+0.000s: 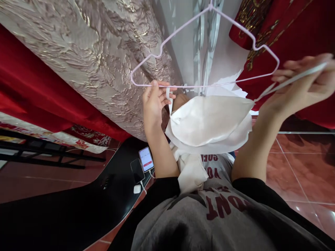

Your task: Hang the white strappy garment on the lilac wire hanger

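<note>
A pale pink clothes hanger [209,86] is held up in front of me. Thumb and fingers of my left hand [155,101] close on the left end of its bottom bar, and a white strap [168,93] loops over those fingers. Below the bar hangs a white satiny garment [209,120], its top edge spread wide and its lower part bunched against my shirt. Off to the right, my right hand [306,78], slightly blurred, holds the garment's other strap [300,75], stretched taut. That hand is beyond the hanger's right end.
Textured beige fabric [104,52] hangs at left, red cloth [295,38] with gold decoration at right. White straps [202,52] hang behind the hanger. Two phones [146,158] on cables and a small white case [137,189] lie on a black curved surface [65,209]. Red tiles [300,174] cover the floor.
</note>
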`<state>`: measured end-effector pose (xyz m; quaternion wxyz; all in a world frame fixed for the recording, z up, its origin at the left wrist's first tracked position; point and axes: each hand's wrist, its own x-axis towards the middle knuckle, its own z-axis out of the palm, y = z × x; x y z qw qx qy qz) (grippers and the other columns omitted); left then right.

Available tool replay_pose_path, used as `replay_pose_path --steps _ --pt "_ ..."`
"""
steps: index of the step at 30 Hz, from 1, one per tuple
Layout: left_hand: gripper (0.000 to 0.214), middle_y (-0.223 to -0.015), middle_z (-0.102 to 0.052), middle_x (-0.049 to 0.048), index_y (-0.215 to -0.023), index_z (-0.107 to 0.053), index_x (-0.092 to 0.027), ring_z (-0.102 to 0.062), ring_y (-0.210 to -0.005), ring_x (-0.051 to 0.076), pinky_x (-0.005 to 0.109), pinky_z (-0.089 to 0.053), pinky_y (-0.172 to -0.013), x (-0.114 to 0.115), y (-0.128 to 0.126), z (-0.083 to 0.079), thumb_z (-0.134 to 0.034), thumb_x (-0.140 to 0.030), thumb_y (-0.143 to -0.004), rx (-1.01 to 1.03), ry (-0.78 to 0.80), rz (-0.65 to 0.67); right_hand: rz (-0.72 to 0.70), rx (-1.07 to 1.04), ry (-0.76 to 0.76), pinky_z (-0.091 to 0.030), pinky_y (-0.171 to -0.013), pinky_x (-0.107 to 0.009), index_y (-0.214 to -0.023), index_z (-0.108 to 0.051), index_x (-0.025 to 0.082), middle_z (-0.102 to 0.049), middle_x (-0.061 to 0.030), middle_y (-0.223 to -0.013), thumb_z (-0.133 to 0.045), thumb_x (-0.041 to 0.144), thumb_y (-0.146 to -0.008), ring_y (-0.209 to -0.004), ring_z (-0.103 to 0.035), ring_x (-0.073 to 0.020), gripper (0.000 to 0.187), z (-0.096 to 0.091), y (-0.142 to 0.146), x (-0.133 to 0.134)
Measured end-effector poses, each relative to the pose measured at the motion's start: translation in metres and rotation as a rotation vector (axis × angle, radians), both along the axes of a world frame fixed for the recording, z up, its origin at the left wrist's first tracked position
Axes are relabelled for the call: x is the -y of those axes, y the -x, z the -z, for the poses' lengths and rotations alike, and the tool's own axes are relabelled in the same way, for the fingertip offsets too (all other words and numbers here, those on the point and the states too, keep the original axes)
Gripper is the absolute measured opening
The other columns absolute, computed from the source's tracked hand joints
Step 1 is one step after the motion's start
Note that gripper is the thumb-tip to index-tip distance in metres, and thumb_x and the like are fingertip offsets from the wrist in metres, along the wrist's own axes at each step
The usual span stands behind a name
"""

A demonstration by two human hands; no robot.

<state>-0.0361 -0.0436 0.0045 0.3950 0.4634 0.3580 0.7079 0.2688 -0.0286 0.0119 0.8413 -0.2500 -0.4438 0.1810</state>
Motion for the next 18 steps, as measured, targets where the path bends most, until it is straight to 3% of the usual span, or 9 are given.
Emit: replay_pose_path --steps 1,2,5,7,11,15,18 --pt "0.033 -0.086 -0.076 0.0093 -0.086 -0.073 -0.023 -0.071 -0.068 0.019 0.026 -0.05 -0.053 0.0 -0.001 0.0 -0.068 -0.051 -0.103 -0.007 -0.004 -0.001 0.101 0.014 -0.192 -0.053 -0.062 -0.028 -0.08 -0.081 0.034 -0.073 0.0072 -0.076 -0.083 0.049 -0.086 -0.07 -0.071 -0.0118 0.017 -0.006 0.014 0.004" --pt "0.034 -0.087 -0.076 0.009 -0.087 -0.074 -0.023 -0.071 -0.069 0.02 0.027 -0.05 -0.053 0.0 -0.001 0.001 -0.069 -0.053 -0.101 -0.014 -0.016 -0.006 0.097 0.161 -0.19 -0.056 -0.067 -0.033 -0.083 -0.082 0.032 -0.076 0.0031 -0.077 -0.085 0.047 -0.086 -0.073 -0.073 -0.0157 0.016 -0.01 0.027 0.006" --pt "0.036 -0.086 -0.077 0.0078 -0.086 -0.074 -0.024 -0.07 -0.07 0.02 0.027 -0.051 -0.056 0.0 0.0 0.001 -0.073 -0.058 -0.097 -0.041 -0.045 -0.065 -0.045 0.69 0.112 -0.062 -0.088 -0.045 -0.09 -0.081 0.03 -0.082 -0.0013 -0.095 -0.078 0.042 -0.093 -0.092 -0.076 -0.023 0.012 -0.007 0.057 0.002" --pt "0.031 -0.091 -0.078 0.0077 -0.086 -0.074 -0.024 -0.071 -0.075 0.02 0.028 -0.052 -0.059 0.0 0.003 0.001 -0.071 -0.053 -0.099 -0.063 -0.065 -0.1 -0.066 0.85 0.197 -0.062 -0.093 -0.048 -0.09 -0.08 0.03 -0.083 0.0001 -0.097 -0.074 0.036 -0.094 -0.095 -0.075 -0.0234 0.01 -0.001 0.062 -0.002" --pt "0.01 -0.116 -0.078 0.0067 -0.105 -0.073 -0.022 -0.073 -0.095 0.02 0.03 -0.055 -0.077 -0.002 0.012 -0.001 -0.066 -0.024 -0.098 -0.056 -0.202 -0.256 -0.041 0.793 0.169 -0.061 -0.093 -0.046 -0.097 -0.082 0.029 -0.083 -0.0007 -0.1 -0.074 0.03 -0.092 -0.092 -0.074 -0.0223 0.01 0.005 0.051 -0.006" --pt "0.04 -0.135 -0.071 0.0074 -0.128 -0.057 -0.022 -0.066 -0.13 0.022 0.036 -0.051 -0.11 -0.004 0.02 -0.002 -0.057 -0.01 -0.09 -0.066 -0.368 -0.465 -0.034 0.75 0.17 -0.062 -0.092 -0.047 -0.1 -0.083 0.03 -0.083 -0.0005 -0.1 -0.077 0.035 -0.09 -0.092 -0.076 -0.0235 0.012 0.002 0.041 -0.005" --pt "0.051 -0.144 -0.063 0.0047 -0.133 -0.047 -0.027 -0.057 -0.142 0.02 0.037 -0.049 -0.117 -0.006 0.025 -0.001 -0.05 -0.005 -0.087 -0.128 -0.442 -0.573 -0.03 0.746 0.171 -0.061 -0.096 -0.049 -0.096 -0.082 0.031 -0.082 -0.0007 -0.098 -0.076 0.033 -0.091 -0.094 -0.077 -0.0246 0.008 0.001 0.04 -0.004"
